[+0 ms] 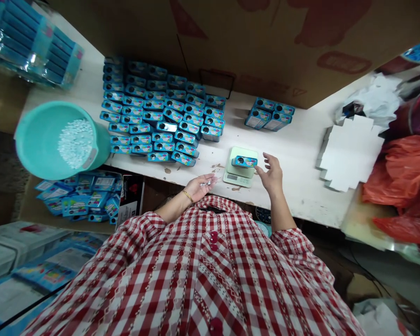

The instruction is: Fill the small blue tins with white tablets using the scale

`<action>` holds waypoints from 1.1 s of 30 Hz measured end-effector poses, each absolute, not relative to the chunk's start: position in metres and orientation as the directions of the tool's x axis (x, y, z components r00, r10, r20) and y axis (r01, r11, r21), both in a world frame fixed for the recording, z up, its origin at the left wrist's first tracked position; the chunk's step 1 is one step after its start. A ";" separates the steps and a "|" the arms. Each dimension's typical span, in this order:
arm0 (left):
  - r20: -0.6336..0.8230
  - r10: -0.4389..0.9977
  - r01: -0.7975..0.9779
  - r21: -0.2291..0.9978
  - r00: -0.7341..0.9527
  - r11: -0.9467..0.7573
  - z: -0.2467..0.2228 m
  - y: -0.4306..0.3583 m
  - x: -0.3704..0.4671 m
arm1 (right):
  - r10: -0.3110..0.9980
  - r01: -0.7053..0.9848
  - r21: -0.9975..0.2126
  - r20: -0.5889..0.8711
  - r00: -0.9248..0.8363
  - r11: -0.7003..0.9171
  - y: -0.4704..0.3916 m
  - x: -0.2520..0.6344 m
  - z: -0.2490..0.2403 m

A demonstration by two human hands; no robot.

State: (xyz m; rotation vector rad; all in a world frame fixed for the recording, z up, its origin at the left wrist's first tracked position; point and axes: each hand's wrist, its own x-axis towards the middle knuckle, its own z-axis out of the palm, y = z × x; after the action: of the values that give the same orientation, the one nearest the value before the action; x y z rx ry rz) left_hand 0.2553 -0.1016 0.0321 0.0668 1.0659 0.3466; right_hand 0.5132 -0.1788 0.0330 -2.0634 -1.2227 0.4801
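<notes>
My left hand (200, 187) is turned palm up at the table's front edge, fingers cupped around a few small white pellets (206, 183). Between my hands sits a pale green digital scale (236, 179). One small blue printed box (244, 161) stands on its platform. Just right of that box is my right hand (272, 173), its thumb and fingers apart and holding nothing; the thumb tip is close to the box, and I cannot tell if they touch.
Rows of similar blue boxes (161, 112) fill the table's left part; several more (269, 113) stand at the back right. A turquoise bucket (31, 140) holds white pellets. Flat white cardboard (352, 151) lies right. A large carton (266, 51) rises behind.
</notes>
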 end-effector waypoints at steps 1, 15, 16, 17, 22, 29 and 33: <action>-0.833 0.317 -0.244 0.226 0.454 0.943 0.033 -0.102 0.255 | 0.885 0.656 -0.689 0.045 0.464 -0.309 -0.177 0.508 0.037; -0.823 0.389 -0.281 0.291 0.415 0.915 0.037 -0.099 0.255 | 0.976 0.928 -0.309 -0.128 0.176 -0.208 -0.139 0.486 0.035; -0.828 0.398 -0.298 0.294 0.396 0.908 0.038 -0.099 0.252 | 0.981 0.929 -0.321 -0.111 0.156 -0.184 -0.127 0.480 0.034; -0.832 0.404 -0.313 0.296 0.379 0.902 0.038 -0.099 0.248 | 0.986 0.929 -0.332 -0.098 0.136 -0.161 -0.113 0.471 0.033; -0.842 0.421 -0.326 0.316 0.337 0.891 0.050 -0.095 0.232 | 0.988 0.914 -0.384 -0.128 0.089 -0.132 -0.050 0.415 0.025; -0.473 0.358 -0.020 0.581 0.805 0.814 0.166 -0.073 0.239 | 0.967 0.929 -0.329 0.124 0.222 -0.172 -0.037 0.488 0.016; 0.010 -0.030 0.015 0.684 1.000 0.729 0.239 -0.076 0.248 | 0.938 0.941 -0.057 0.087 0.336 -0.332 -0.014 0.562 0.013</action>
State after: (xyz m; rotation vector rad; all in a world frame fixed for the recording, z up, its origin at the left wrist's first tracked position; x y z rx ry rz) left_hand 0.2481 -0.0763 0.2390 0.7534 -0.0205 -0.0244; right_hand 0.5622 -0.0140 0.0132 -2.4868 -1.7550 -0.0581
